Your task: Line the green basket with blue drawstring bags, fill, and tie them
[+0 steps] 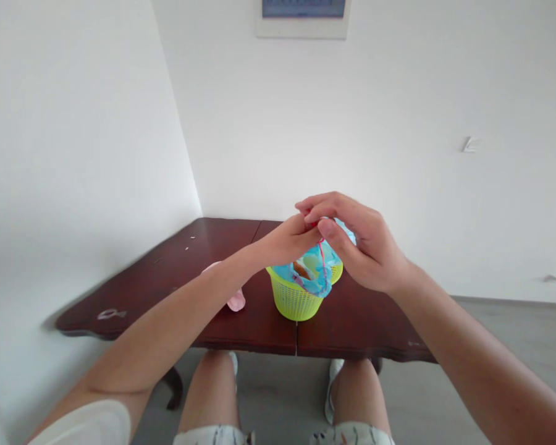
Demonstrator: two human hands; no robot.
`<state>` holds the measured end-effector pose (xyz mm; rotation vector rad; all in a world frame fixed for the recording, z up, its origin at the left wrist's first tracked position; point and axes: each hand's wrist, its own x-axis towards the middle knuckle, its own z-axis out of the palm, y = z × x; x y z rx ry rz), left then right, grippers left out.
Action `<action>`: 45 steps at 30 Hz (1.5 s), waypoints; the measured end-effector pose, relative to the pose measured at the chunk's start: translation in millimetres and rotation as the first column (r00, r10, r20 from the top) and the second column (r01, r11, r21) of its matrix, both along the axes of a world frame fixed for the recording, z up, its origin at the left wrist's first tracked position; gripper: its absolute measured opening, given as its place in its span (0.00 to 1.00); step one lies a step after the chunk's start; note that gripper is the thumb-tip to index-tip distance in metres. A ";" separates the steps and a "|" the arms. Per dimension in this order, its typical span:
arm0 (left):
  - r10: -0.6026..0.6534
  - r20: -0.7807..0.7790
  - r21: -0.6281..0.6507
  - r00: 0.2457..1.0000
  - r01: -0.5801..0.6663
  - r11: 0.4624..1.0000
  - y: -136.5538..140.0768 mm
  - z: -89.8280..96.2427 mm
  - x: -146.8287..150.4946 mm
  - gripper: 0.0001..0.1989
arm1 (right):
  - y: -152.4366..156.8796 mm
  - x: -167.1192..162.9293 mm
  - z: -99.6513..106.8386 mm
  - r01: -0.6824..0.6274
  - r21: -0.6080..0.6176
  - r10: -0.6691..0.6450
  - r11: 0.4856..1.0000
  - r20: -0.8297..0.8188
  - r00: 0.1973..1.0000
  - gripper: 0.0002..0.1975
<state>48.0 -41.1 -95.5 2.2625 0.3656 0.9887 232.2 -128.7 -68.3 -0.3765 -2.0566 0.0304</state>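
Note:
My left hand point(296, 237) and my right hand point(359, 241) meet above a lime-green basket point(298, 301). A pinkish-red string point(323, 254) hangs down from between them, and a bit of red shows among the fingers. The right fingers curve over the left fingertips, with the right thumb close beside them. Part of the left fingers is hidden behind the right hand. A crumpled blue plastic bag point(323, 285) lines the basket and spills over its rim. Inside the bag lies something orange-brown point(301, 269), only partly visible.
The basket stands near the front edge of a dark red-brown table point(259, 330). A pink item point(236, 301) lies left of it, mostly covered by my left forearm. Small white scraps point(187, 248) lie farther back. White walls rise behind and to the left. My knees are at the table's front.

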 end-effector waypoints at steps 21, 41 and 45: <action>0.023 0.316 -0.635 0.949 0.193 0.748 6.9 -33.2 -24.5 0.33 | 3.3 0.4 -66.0 -0.001 -0.444 -0.226 0.896 -0.457 0.860 0.13; 0.109 0.030 0.623 0.994 -0.104 0.775 -20.1 0.2 -67.5 0.20 | 42.1 -30.1 -73.6 -0.098 -0.427 -0.078 0.899 -0.376 0.923 0.23; -0.002 0.076 0.523 0.997 -0.038 0.851 -6.4 -13.8 -61.4 0.25 | 48.0 -32.5 -77.7 -0.228 -0.516 -0.028 0.826 -0.442 0.897 0.21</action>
